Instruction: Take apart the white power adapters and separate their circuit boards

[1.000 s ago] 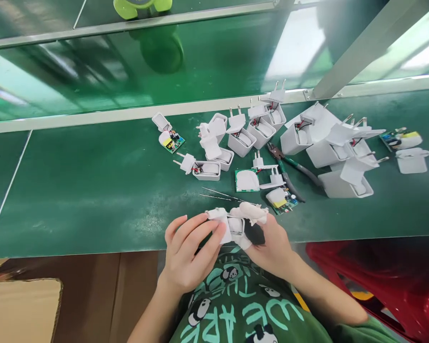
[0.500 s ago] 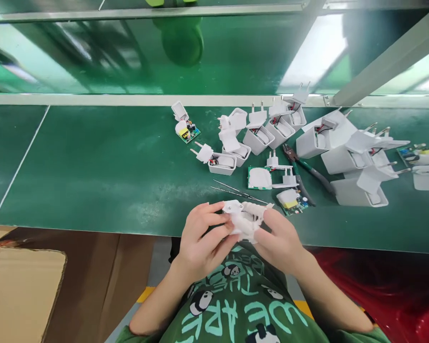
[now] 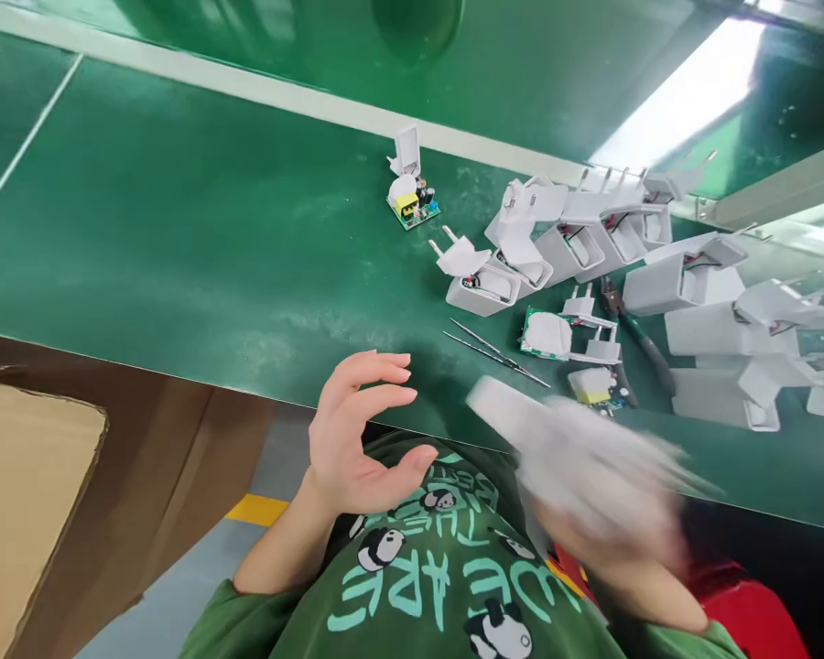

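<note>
My left hand [image 3: 357, 430] hovers at the near edge of the green belt [image 3: 178, 247], fingers curled apart and holding nothing. My right hand [image 3: 611, 513] is a motion blur low at the right, closed around a white charger housing [image 3: 522, 416] that sticks out toward the left. A pair of tweezers [image 3: 498, 352] lies on the belt just beyond both hands. Farther back, several open white charger shells [image 3: 484, 288] with plug pins lie in a cluster, and small circuit boards [image 3: 546, 334] lie among them.
Pliers [image 3: 635, 329] with dark green handles lie among the shells at the right. A lone circuit board with a white cap [image 3: 408, 197] sits apart at the back. A cardboard box [image 3: 27, 494] stands at the lower left, a red bin [image 3: 755, 622] at the lower right.
My hands have parted: the left one let go and opened, while the right one swung fast to the right with the white housing. The camera has tilted and turned to the right.
</note>
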The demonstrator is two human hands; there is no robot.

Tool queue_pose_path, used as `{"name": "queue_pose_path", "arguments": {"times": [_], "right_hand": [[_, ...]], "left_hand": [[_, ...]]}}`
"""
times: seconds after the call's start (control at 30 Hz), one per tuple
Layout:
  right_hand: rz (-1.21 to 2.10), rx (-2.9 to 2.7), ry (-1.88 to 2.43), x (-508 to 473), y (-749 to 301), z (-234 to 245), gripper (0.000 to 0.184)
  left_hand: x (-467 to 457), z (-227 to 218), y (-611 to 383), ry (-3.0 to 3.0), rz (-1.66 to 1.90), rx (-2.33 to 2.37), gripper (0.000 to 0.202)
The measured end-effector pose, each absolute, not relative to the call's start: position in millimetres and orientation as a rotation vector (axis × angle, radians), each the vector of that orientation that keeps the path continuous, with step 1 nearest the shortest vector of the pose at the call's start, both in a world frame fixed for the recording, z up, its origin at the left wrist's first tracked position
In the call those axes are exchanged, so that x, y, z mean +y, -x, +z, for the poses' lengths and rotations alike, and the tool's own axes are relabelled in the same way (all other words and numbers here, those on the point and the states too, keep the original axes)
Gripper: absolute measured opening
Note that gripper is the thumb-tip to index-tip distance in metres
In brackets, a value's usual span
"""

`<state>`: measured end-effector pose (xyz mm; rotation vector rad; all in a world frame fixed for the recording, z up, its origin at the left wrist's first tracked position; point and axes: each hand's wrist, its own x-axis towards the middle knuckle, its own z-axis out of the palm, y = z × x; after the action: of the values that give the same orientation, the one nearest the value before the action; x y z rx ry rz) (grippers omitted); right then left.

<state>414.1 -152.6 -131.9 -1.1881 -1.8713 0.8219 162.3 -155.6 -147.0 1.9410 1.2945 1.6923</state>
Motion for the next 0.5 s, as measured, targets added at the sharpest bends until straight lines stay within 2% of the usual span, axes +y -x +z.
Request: {"name": "queue_pose_path", "arguments": {"times": [0.17, 0.3, 0.37, 0.43, 0.5], "right_hand": [[0.291, -2.176, 1.151, -152, -393, -146, 0.028], [0.251, -2.254, 1.106, -149, -398, -148, 0.023], [0.277, -2.271, 1.084, -147, -402, -149, 0.024], [0.382, -2.226, 1.075, -147, -404, -153, 0.038], [0.522, -2.082, 1.099, -148, -404, -157, 0.066]], "left_hand": [[-159, -147, -162, -1.880, 1.653, 1.287, 0.030], [-162, -146, -165, -1.900, 1.599, 1.255, 0.032], [-163, -144, -169, -1.945, 1.454, 1.252, 0.043], [-162, -143, -175, -1.967, 1.292, 1.239, 0.062], [-160, -142, -181, -1.948, 1.222, 1.208, 0.079]]}}
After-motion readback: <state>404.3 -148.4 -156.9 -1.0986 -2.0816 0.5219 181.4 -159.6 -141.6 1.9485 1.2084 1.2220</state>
